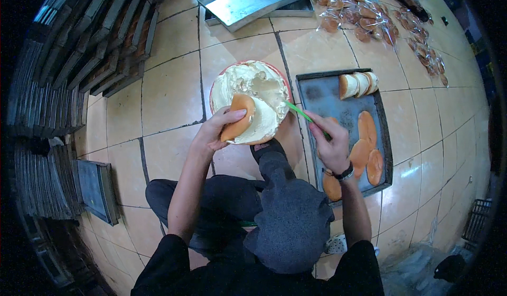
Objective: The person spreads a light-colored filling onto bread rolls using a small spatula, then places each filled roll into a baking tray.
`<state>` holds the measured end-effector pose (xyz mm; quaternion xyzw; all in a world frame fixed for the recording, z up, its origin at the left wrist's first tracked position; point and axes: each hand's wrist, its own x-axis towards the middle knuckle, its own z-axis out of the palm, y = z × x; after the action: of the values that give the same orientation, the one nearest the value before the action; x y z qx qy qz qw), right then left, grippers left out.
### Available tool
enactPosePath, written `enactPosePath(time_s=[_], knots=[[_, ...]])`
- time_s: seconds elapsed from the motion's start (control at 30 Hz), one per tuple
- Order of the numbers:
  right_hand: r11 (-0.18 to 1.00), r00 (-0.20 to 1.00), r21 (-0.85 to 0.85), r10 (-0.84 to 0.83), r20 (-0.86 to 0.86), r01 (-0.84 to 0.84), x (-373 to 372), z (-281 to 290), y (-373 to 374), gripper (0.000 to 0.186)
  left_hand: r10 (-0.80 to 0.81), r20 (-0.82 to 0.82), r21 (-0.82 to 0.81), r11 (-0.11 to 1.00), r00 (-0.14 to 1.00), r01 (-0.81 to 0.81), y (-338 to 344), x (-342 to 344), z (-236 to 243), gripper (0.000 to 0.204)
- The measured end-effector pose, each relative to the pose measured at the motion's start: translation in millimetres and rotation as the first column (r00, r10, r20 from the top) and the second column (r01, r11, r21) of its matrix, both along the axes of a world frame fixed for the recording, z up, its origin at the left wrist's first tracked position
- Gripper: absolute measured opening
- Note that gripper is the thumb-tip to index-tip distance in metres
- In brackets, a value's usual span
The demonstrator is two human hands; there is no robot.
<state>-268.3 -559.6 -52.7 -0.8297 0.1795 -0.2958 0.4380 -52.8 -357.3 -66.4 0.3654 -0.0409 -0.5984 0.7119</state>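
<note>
In front of me stands a round tub with a reddish rim (213,96), heaped with pale cream (240,79). My left hand (217,126) grips a golden-brown bun (242,111) over the tub's near side, thumb on top. The bun seems split open, with cream across its inner face; its border with the tub's cream is hard to make out. My right hand (330,142) is closed round a thin green spatula (299,111), its far end at the cream by the tub's right rim. The spatula's blade is not clearly visible.
Right of the tub, a dark baking tray (346,111) holds several plain buns (360,156) and a row of cream-filled ones (359,85). Metal trays (253,3) lie ahead. Bagged buns (364,13) spread far right. Stacked trays (100,37) stand left. My bent knee (288,222) is close below.
</note>
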Motion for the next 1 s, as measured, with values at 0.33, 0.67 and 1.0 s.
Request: enactPosePath(time_s=[0.33,0.67,1.0], knots=[[0.971,0.966,-0.163,0.137,-0.218,-0.175,6,39,35,0.030,0.427,-0.020,0.020,0.904,0.904,-0.426,-31,-12,5,0.034],[0.934,0.984,0.351,-0.008,-0.179,0.071,5,-46,4,0.039,0.284,0.330,-0.079,0.959,0.900,-0.274,-57,-31,-9,0.049],[0.678,0.720,0.274,-0.688,-0.090,0.682,25,-173,-88,0.061,0.047,0.487,0.167,0.975,0.872,-0.146,-117,-49,-53,0.065]])
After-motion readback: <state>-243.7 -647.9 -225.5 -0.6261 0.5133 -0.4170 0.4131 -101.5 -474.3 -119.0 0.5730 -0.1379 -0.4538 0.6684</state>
